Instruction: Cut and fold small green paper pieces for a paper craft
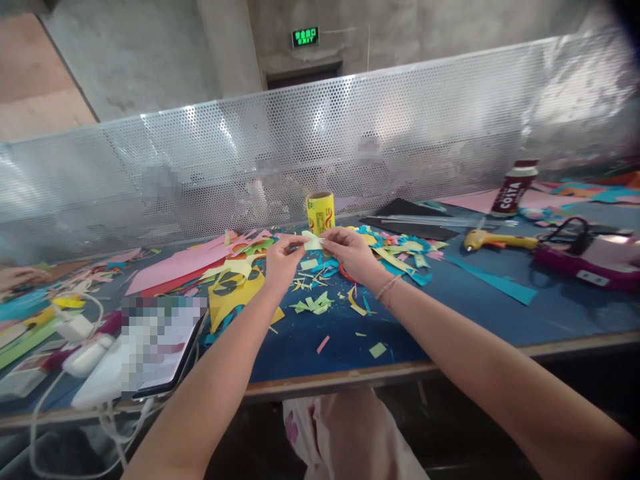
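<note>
Between my two hands, over the middle of the table, is a small pale green piece of paper (313, 241). My left hand (286, 259) pinches its left side with thumb and fingertips. On the other side my right hand (354, 252) grips the paper's right edge, its fingers curled. Right behind the hands stands a yellow roll (321, 213), upright. Below them lie light green paper cuttings (314, 304) and thin scraps. Yellow paper with holes cut in it (235, 297) lies beside my left forearm. A red ring-like handle shows partly under my right hand.
A tablet (173, 347) with white cables lies at the left front edge. Pink sheets (180, 267) are behind it. To the right are a yellow glue gun (500, 240), a purple power strip (585, 267) and a Costa bottle (515, 190). A perforated metal panel (210, 160) closes the back. Another person's hand (20, 277) is far left.
</note>
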Tool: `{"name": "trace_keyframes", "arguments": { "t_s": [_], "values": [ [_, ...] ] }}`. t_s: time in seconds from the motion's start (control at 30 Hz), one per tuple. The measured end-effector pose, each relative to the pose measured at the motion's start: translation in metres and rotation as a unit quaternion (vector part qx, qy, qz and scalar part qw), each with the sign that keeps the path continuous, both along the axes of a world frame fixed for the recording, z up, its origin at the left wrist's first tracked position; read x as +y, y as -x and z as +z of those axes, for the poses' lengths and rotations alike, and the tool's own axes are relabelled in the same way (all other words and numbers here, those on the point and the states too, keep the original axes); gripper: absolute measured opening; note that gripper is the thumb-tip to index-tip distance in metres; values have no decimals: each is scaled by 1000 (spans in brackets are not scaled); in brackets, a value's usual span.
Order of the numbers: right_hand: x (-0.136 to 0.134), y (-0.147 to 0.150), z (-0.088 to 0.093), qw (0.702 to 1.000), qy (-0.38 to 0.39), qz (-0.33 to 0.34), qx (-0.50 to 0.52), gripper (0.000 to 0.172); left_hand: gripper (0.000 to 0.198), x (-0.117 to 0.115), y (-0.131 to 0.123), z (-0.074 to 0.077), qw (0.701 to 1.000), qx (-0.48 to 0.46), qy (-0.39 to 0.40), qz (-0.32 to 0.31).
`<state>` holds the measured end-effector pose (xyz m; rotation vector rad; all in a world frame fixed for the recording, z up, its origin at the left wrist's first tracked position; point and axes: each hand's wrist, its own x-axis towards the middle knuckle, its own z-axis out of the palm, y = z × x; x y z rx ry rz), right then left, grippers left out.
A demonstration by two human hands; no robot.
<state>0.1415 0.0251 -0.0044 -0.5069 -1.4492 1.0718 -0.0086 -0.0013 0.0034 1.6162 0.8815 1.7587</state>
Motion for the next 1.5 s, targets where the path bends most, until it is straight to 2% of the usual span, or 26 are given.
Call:
{"name": "trace_keyframes", "arguments": {
  "t_s": [0.17, 0.33, 0.47, 0.53, 0.7, 0.83, 1.13, 1.3, 1.5],
  "values": [
    [-1, 1, 1, 999, -41, -27, 3, 17, 12, 2, -2, -4, 999, -45, 16, -18],
    [-2, -1, 2, 997, -55, -49, -25, 14, 11, 0, -6, -2, 974, -164, 81, -131],
    [-4, -3, 4, 995, -61, -60, -42, 14, 7, -3, -6, 2, 960, -203, 100, -167],
    [-5, -3, 3, 994, -65, -66, -52, 14, 7, -5, -6, 4, 957, -207, 112, -169],
    [-8, -2, 3, 992, -81, -61, -79, 12, 18, -8, -10, 7, 967, -171, 140, -124],
    [-11, -3, 5, 988, -104, -60, -93, 11, 18, -9, -10, 7, 970, -157, 147, -109],
    [-8, -7, 3, 968, -176, -100, -148, 13, 18, -5, -8, 4, 964, -175, 152, -128],
    [-9, -8, 3, 960, -199, -85, -177, 14, 19, -4, -6, 4, 960, -181, 151, -151],
    [-14, -7, 6, 957, -203, -84, -191, 18, 19, -3, -4, 4, 959, -179, 164, -145]
  ]
}}
